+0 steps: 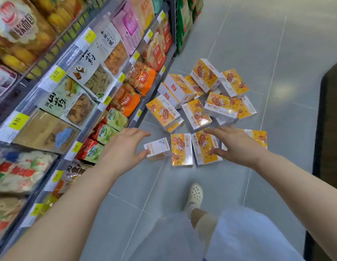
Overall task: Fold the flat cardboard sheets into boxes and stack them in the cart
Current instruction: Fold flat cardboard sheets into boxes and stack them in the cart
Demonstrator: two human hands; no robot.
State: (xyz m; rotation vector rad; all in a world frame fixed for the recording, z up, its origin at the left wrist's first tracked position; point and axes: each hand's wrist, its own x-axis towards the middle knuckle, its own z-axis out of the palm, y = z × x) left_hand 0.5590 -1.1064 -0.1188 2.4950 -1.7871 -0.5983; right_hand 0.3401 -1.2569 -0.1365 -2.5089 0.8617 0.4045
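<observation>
Bright, even overhead store lighting. Soft pale glare patch on the grey floor (pixel 280 90), right of the boxes (pixel 201 102). Faint shadows only. Strong wide-angle bending along the shelf (pixel 73 59); packets at its left end motion-blurred. Skirt (pixel 244 240) at lower edge soft, out of focus.

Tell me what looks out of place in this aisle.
A heap of orange-and-white boxes lies jumbled on the floor beside the shelves, tilted and overlapping instead of stacked. Both hands, left and right, reach toward the nearest ones with fingers spread. No cart is in view.
</observation>
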